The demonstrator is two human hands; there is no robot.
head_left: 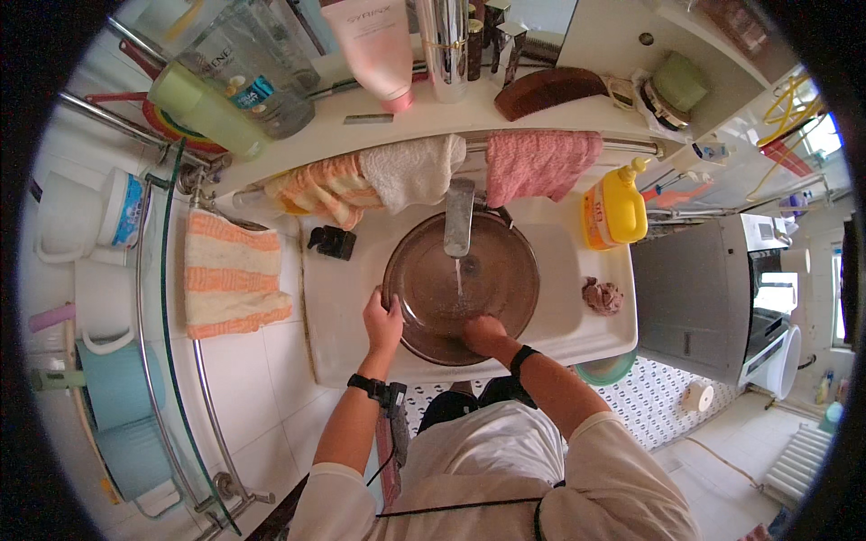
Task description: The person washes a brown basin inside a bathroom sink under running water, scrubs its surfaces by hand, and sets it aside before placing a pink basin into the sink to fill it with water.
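Observation:
A round brown basin [424,261] sits in the white washbasin sink [338,307]. Water [458,275] runs into it in a thin stream from the metal faucet [459,216]. My left hand [384,323] grips the basin's rim on the left side, thumb over the edge. Inside the basin, near its front right, my right hand [485,334] is curled with its fingers pointing down. Whatever those fingers hold, if anything, is hidden beneath the hand. A crumpled brownish cloth [602,297] lies on the sink's right ledge.
A yellow pump bottle [614,207] stands at the sink's back right, a small black object [331,242] at its back left. Towels [541,167] hang behind the faucet below a shelf [361,140] of toiletries and a brown comb [548,92]. A washing machine [690,284] stands right.

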